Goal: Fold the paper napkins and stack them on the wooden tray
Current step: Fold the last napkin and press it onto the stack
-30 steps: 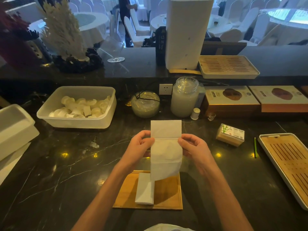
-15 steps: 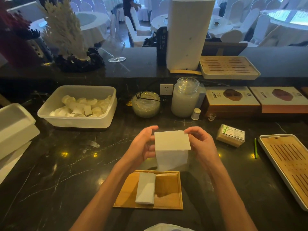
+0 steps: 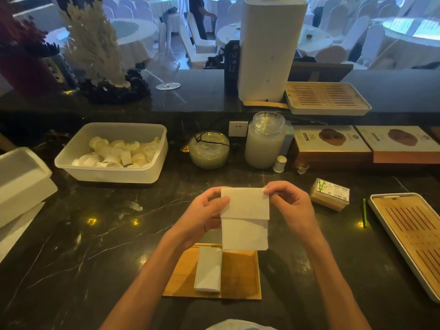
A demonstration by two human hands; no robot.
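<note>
Mid-fold over the tray, one napkin already down

Biggest thing first: the dark marble counter (image 3: 100,234), with the small wooden tray (image 3: 240,275) sitting right in front of the person and one folded napkin (image 3: 208,270) lying along its left side. Above the tray, held up in the air, is the paper napkin (image 3: 244,217) being folded, top flap doubled over toward the camera so the lower layer hangs out below it. Left hand (image 3: 204,215) is pinching the left edge, right hand (image 3: 291,207) is pinching the top right corner with its fingertips (both closed on the paper, nothing else in them). My guess at the risk: it's thin and hanging free, so if the two edges aren't lined up before creasing, the fold comes out crooked and won't stack flush on the first one.
</note>
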